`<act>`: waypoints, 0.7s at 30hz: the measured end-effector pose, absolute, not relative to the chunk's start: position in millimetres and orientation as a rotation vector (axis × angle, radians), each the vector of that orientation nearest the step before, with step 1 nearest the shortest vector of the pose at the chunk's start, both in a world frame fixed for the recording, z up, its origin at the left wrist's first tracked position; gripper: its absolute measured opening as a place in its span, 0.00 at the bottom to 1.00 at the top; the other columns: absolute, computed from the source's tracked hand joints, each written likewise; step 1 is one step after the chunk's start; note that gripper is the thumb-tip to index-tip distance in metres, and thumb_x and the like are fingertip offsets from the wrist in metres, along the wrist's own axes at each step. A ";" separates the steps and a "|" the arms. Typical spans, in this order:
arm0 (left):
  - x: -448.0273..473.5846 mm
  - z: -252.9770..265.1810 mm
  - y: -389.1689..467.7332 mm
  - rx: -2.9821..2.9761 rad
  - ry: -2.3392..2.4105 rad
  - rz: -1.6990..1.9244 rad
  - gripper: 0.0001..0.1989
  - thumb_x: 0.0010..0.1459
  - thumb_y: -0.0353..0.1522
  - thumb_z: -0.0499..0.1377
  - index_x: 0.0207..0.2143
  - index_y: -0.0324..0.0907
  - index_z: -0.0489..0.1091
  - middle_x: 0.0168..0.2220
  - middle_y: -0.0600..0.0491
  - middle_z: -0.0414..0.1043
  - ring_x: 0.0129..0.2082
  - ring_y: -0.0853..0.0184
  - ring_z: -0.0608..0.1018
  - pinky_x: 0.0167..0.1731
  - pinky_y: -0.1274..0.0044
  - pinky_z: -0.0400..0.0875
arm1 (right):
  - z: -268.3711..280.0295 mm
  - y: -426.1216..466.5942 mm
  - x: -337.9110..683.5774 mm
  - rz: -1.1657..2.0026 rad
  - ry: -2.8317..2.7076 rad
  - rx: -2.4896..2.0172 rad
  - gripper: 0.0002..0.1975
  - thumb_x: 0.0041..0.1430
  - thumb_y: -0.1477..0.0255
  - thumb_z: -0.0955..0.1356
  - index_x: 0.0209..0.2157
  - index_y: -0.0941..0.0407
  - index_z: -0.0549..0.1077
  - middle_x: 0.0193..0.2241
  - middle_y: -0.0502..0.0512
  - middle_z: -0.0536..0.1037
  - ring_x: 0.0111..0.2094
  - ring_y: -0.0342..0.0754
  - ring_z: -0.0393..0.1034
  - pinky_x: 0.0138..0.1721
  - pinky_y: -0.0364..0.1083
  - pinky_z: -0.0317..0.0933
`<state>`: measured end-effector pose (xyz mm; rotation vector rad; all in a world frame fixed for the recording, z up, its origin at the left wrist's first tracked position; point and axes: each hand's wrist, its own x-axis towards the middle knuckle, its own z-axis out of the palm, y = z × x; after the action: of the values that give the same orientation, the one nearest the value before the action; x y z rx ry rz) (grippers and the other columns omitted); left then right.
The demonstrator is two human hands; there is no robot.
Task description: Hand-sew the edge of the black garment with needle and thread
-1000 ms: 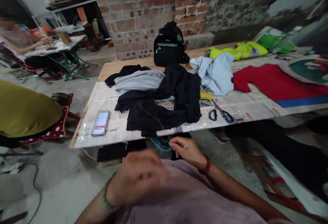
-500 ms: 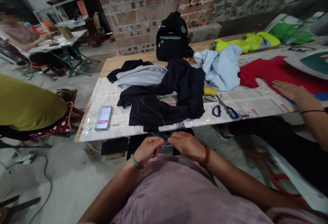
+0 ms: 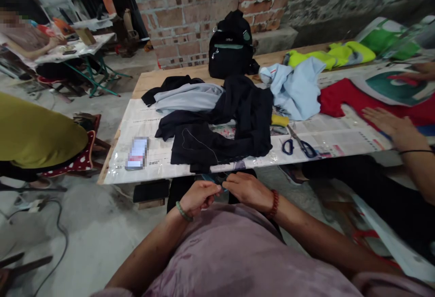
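My left hand [image 3: 200,196] is closed in a pinch, thumb against the fingers, just in front of the table's near edge. Close beside it is my right hand [image 3: 247,191], its fingers also pinched together and the fingertips of both nearly meeting. Whatever they hold is too small to make out. A black garment [image 3: 204,145] lies at the edge beyond my hands, with a pale loose thread [image 3: 200,140] curving over it and trailing down toward them. Dark blue-handled scissors [image 3: 301,143] rest on the newspaper to the right.
On the newspaper-covered table [image 3: 166,154] are a phone [image 3: 137,153], grey cloth [image 3: 190,98], a light blue garment [image 3: 297,88] and a black backpack [image 3: 231,48]. At right, a co-worker's hand [image 3: 390,122] presses red cloth [image 3: 335,100] near an iron [image 3: 390,84]. Another person sits at left.
The co-worker's iron has slid left over the red cloth, and the hand on it now shows. My hands stay pinched together, nearly unmoved. The view has shifted slightly.
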<state>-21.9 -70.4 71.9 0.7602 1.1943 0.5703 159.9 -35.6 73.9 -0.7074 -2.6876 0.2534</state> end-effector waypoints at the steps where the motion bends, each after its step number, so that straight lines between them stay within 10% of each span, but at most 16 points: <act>1: -21.6 71.2 -70.8 0.758 1.202 0.568 0.16 0.43 0.41 0.60 0.23 0.35 0.67 0.09 0.61 0.56 0.08 0.80 0.54 0.08 0.84 0.40 | 73.6 -35.8 159.6 0.272 -2.680 -0.705 0.13 0.59 0.77 0.57 0.30 0.57 0.71 0.24 0.51 0.68 0.25 0.40 0.58 0.28 0.41 0.51; 13: -21.4 69.8 -73.7 0.490 0.972 0.724 0.15 0.38 0.36 0.65 0.24 0.37 0.64 0.12 0.64 0.51 0.11 0.82 0.52 0.11 0.86 0.37 | 59.3 -41.6 156.5 0.970 -2.089 -0.956 0.10 0.56 0.70 0.61 0.33 0.53 0.74 0.27 0.53 0.72 0.29 0.43 0.67 0.31 0.42 0.61; 21: -9.5 67.9 -73.3 0.573 1.110 1.003 0.13 0.43 0.38 0.62 0.27 0.37 0.67 0.13 0.63 0.52 0.11 0.81 0.52 0.10 0.85 0.44 | 48.4 -51.7 140.3 0.872 -2.108 -0.951 0.12 0.58 0.74 0.59 0.35 0.54 0.73 0.28 0.54 0.72 0.30 0.43 0.66 0.32 0.42 0.61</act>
<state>-9.5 -73.3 67.9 0.5734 1.1102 1.0035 140.3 -51.7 48.4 -0.9511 -2.1079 0.8722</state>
